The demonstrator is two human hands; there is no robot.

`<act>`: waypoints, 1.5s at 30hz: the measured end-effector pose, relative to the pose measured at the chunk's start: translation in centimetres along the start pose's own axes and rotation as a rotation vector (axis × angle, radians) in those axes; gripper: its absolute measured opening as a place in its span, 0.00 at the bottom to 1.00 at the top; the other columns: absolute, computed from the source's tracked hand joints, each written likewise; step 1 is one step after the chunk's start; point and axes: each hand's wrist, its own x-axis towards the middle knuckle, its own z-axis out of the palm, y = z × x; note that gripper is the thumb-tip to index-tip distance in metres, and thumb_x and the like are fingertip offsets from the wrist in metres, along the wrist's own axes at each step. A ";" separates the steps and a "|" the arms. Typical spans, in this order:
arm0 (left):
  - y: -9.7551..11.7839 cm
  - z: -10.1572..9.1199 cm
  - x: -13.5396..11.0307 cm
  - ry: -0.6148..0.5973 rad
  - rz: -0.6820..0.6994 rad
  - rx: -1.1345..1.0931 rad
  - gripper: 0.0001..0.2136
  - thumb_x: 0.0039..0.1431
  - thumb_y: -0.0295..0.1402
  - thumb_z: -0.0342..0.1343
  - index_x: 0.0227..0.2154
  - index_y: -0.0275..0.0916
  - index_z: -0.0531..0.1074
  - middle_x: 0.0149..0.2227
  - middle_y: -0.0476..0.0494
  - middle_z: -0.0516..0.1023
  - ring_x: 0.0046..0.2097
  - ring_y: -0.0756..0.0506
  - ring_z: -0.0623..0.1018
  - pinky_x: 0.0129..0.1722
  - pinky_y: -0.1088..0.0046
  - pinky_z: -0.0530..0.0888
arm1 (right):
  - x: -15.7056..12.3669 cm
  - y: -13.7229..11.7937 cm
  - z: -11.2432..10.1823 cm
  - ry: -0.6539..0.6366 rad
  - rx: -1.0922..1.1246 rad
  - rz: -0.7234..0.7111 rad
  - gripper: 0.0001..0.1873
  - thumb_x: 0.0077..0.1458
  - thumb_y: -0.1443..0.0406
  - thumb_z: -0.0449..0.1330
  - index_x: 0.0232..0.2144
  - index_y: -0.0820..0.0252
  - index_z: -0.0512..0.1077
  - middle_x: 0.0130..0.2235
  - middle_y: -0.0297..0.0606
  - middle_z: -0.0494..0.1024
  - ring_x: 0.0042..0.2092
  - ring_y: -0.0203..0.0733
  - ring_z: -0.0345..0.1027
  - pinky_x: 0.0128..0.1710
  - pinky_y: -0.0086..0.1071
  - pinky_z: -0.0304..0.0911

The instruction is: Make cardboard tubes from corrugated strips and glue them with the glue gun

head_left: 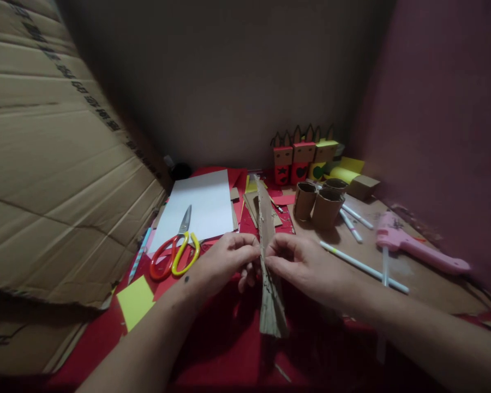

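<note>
Both of my hands pinch a long narrow strip of brown corrugated cardboard (269, 295) held edge-up above the red table cover. My left hand (225, 262) grips it from the left, fingers closed on its middle. My right hand (298, 262) grips it from the right at the same height. The strip runs from near my body away toward the back of the table, and its near end looks split into layers.
Red-and-yellow scissors (175, 251) lie on white paper (200, 207) at left. A large cardboard sheet (53, 164) leans on the left. Cardboard tubes (319, 204), white sticks (362, 266), a pink glue gun (413, 245) and small decorated boxes (303, 158) stand at right. A yellow paper square (135, 300) lies near.
</note>
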 end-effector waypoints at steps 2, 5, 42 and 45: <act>0.1 0.0 -0.1 -0.009 0.000 0.009 0.06 0.50 0.28 0.50 0.21 0.35 0.68 0.16 0.51 0.69 0.16 0.53 0.68 0.16 0.79 0.65 | 0.3 0.4 0.1 -0.015 0.047 0.025 0.05 0.49 0.70 0.52 0.23 0.60 0.63 0.23 0.31 0.65 0.26 0.33 0.58 0.25 0.26 0.54; 0.0 0.0 -0.2 -0.027 -0.003 -0.013 0.05 0.50 0.28 0.51 0.21 0.36 0.67 0.16 0.52 0.69 0.17 0.53 0.69 0.17 0.78 0.67 | 0.5 0.8 0.3 -0.032 0.091 0.061 0.05 0.48 0.70 0.52 0.22 0.60 0.62 0.22 0.30 0.64 0.25 0.32 0.57 0.25 0.26 0.54; 0.4 -0.2 -0.3 -0.045 -0.021 0.015 0.05 0.49 0.27 0.54 0.21 0.35 0.66 0.15 0.52 0.70 0.16 0.54 0.69 0.14 0.81 0.68 | 1.8 -0.8 0.2 -0.066 0.221 0.332 0.07 0.42 0.70 0.53 0.15 0.62 0.62 0.18 0.34 0.67 0.19 0.33 0.62 0.20 0.27 0.58; 0.6 -0.2 -0.3 -0.063 -0.008 0.031 0.06 0.49 0.29 0.56 0.21 0.35 0.66 0.15 0.52 0.70 0.16 0.54 0.70 0.14 0.82 0.68 | 1.9 -0.8 0.2 -0.049 0.173 0.339 0.07 0.40 0.71 0.52 0.14 0.61 0.62 0.17 0.35 0.68 0.19 0.33 0.63 0.19 0.26 0.56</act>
